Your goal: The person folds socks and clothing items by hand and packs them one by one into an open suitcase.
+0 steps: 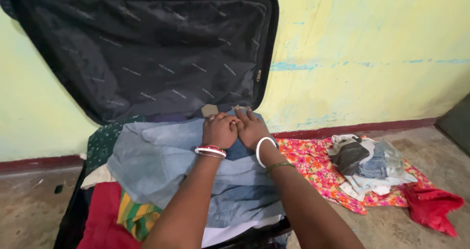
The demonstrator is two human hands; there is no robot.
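Note:
An open black suitcase [68,215] lies on the floor, its lined lid [147,48] leaning against the wall. On top of the packed clothes lies a light blue denim garment [161,170]. My left hand [220,130] is curled on its far edge, pressing down, with red and white bangles at the wrist. My right hand [251,126] lies flat beside it, fingers spread on the denim, touching the left hand; it wears a white bangle and a thin green one.
Under the denim lie a red cloth [103,215], a green-and-yellow striped cloth [137,217] and a dark green patterned cloth [104,141]. To the right on the floor are a floral pink-orange cloth [318,168], a pile of clothes [367,163] and a red cloth [433,207].

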